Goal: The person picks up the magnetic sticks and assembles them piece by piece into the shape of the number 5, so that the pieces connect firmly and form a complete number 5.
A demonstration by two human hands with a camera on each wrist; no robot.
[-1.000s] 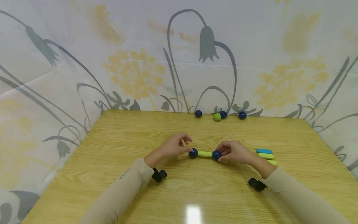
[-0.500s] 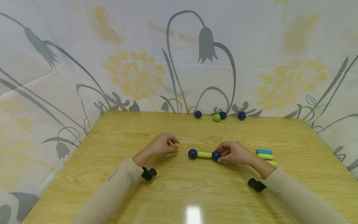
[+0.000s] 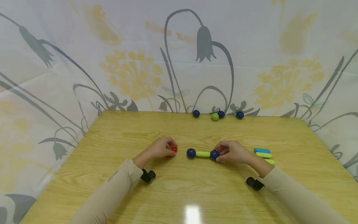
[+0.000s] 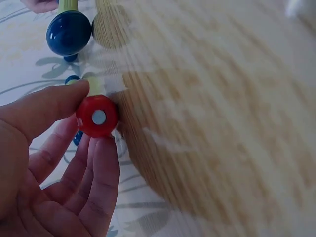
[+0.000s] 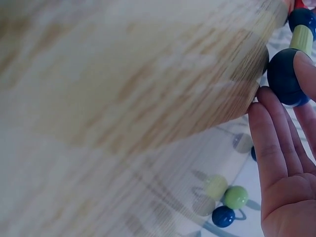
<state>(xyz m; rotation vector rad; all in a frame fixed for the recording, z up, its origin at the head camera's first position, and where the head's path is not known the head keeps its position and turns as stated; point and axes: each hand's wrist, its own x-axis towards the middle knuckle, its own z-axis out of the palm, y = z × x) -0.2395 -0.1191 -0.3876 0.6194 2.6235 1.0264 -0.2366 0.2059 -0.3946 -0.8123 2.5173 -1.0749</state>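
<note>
My left hand (image 3: pixel 160 147) pinches a red magnetic rod (image 4: pixel 87 121) between thumb and fingertips, left of the joined piece. Its faceted end faces the left wrist camera and shows a round silver disc (image 4: pixel 98 117). My right hand (image 3: pixel 233 151) grips a dark blue ball (image 3: pixel 214 155) with thumb and fingers. That ball sits on the right end of a yellow-green rod (image 3: pixel 203 154), and a second blue ball (image 3: pixel 191 152) caps its left end. A gap of table separates this left ball from the red rod.
Beside my right wrist lie a blue rod (image 3: pixel 262 150) and two yellow-green rods (image 3: pixel 263 154). Along the table's back edge are several balls: a green one (image 3: pixel 214 116) and dark blue ones (image 3: pixel 196 113). A patterned cloth (image 3: pixel 134 37) hangs behind the wooden table (image 3: pixel 134 124).
My left hand has let go of the left blue ball, moved left and taken hold of the red rod. The right hand stays on the right blue ball.
</note>
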